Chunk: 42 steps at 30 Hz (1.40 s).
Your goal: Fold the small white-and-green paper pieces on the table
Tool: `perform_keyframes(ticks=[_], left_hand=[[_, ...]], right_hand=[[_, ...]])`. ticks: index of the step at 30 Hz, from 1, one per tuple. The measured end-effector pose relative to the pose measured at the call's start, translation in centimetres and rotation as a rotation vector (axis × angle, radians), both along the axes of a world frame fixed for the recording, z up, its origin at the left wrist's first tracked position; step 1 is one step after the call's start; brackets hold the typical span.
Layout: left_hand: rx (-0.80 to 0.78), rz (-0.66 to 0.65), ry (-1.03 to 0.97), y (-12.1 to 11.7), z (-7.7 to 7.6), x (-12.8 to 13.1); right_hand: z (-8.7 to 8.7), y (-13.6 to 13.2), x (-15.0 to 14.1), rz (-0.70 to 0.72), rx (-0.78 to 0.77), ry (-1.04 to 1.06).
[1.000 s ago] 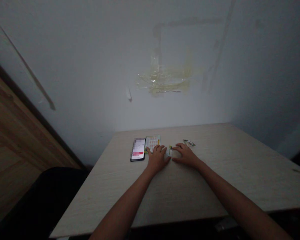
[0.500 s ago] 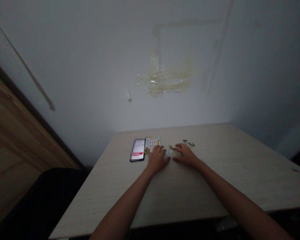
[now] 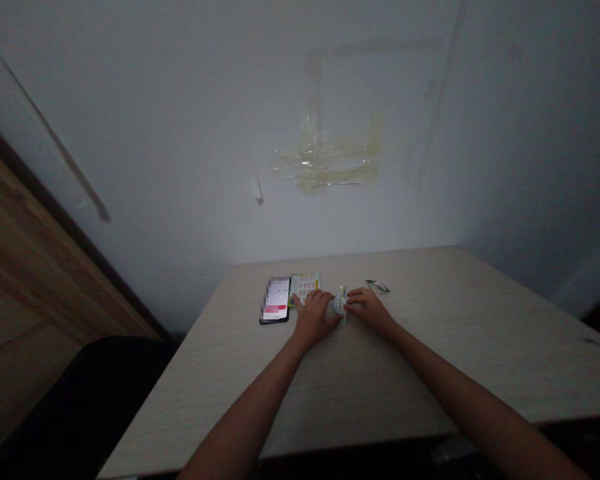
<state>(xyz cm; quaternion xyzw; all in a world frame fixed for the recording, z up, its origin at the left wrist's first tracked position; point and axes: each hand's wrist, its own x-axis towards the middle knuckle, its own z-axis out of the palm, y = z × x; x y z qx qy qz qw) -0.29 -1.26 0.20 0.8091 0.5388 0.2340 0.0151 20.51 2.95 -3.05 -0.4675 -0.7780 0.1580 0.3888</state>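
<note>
A small printed piece point(image 3: 341, 301), pale with green and yellow marks, lies on the table between my hands. Whether it is paper or a thin packet is too small to tell. My left hand point(image 3: 316, 317) rests at its left side, fingers spread flat and thumb near the lower edge. Its fingertips also lie close to a printed leaflet point(image 3: 307, 283) with rows of small pictures. From the right, my right hand point(image 3: 373, 311) has thumb and fingers drawn together at the piece's right edge, partly covering it.
A phone point(image 3: 277, 300) with a lit screen lies left of the leaflet. Beyond my right hand sits a small green and white scrap point(image 3: 378, 287). The pale table point(image 3: 220, 373) meets a wall point(image 3: 180, 133) with old tape at the back.
My right thumb and fingers have come together at the small piece, where they were apart before. The piece has tilted or shifted slightly. My left hand has hardly moved.
</note>
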Motion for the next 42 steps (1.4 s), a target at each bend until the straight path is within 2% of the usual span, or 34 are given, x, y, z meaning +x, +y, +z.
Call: perform_keyframes(ticks=[8,12,19,26,37,42], left_hand=[[0.019,0.023,-0.090,-0.4,0.4,0.2],[0.004,-0.008,-0.155,-0.8,0.7,0.6],[-0.044,-0.050,-0.216,-0.6,0.0,0.6],[-0.052,-0.036,-0.305,-0.1,-0.5,0.5],[-0.124,-0.037,-0.402,-0.1,-0.2,0.7],[-0.160,-0.028,-0.419,-0.3,0.1,0.7]], right_hand=[[1.0,-0.6,-0.3,-0.025,-0.131,0.288],[1.6,-1.1,-0.5,-0.045,-0.195,0.378],[2.0,-1.5,-1.3,0.028,-0.280,0.464],[2.1,-1.5,-1.3,0.072,-0.282,0.481],[1.9,-1.6,-1.4,0.121,-0.307,0.498],[2.2,-1.8,-1.4,0.131,-0.285,0.436]])
